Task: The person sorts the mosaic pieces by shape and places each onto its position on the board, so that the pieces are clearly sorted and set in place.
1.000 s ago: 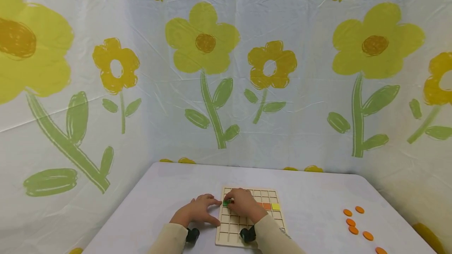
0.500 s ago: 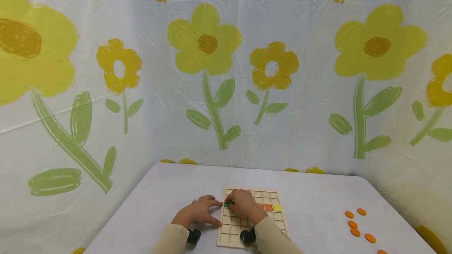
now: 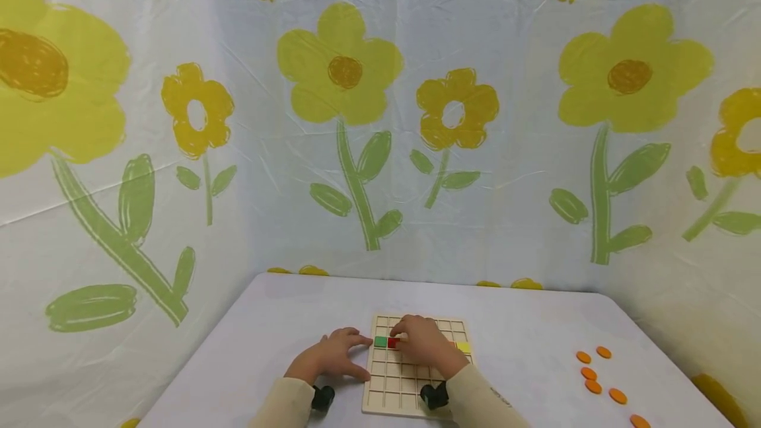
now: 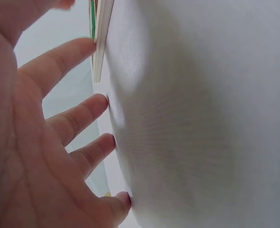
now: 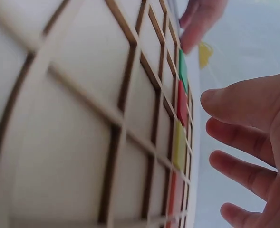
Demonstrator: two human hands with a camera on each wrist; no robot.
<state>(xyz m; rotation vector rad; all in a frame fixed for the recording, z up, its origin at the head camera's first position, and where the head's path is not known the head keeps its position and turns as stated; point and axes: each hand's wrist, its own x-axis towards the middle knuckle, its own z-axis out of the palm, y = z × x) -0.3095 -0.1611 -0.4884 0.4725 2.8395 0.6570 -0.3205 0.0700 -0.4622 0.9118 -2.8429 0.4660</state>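
Observation:
A pale wooden grid board (image 3: 389, 403) lies on the table. Along one of its rows sit square tiles: a green tile (image 3: 380, 342) at the left end, a red tile (image 3: 394, 343) beside it, and a yellow tile (image 3: 464, 347) at the right end. The right wrist view shows another yellow tile (image 5: 178, 145) and an orange-red tile (image 5: 176, 192) after the red one. My right hand (image 3: 425, 343) hovers over this row, fingers apart and holding nothing. My left hand (image 3: 331, 355) has its fingers spread, index fingertip at the board's left edge, other fingertips on the table.
Several orange discs (image 3: 617, 395) are scattered on the white table (image 3: 523, 329) to the right of the board. A white curtain (image 3: 511, 216) with printed flowers surrounds the table at the back and sides.
My right hand has let go of the green tile and moved slightly right, uncovering the green and red tiles. The left hand stays at the board's left edge.

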